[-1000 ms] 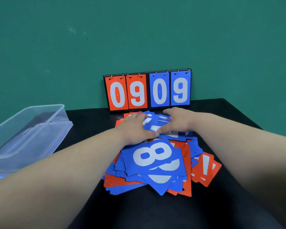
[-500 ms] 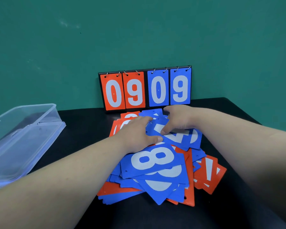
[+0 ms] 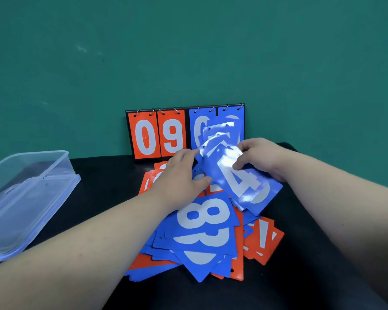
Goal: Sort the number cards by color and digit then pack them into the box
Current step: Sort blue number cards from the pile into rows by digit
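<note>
Looking down along a person's two bare forearms at a black desk (image 3: 103, 173) set against a green wall (image 3: 188, 52). The right grip (image 3: 258, 157) pinches a fanned bunch of blue cards (image 3: 240, 180), the top one showing a white 4, held tilted above a messy pile (image 3: 213, 262) of blue and orange number cards. The left grip (image 3: 179, 173) lies with fingers straight on the pile, just beside the bunch. A blue 8 card (image 3: 202, 218) tops the pile. Behind stands a flip scoreboard (image 3: 157, 133) showing an orange 0 and 9. A clear plastic box (image 3: 27, 175) sits at far left.
</note>
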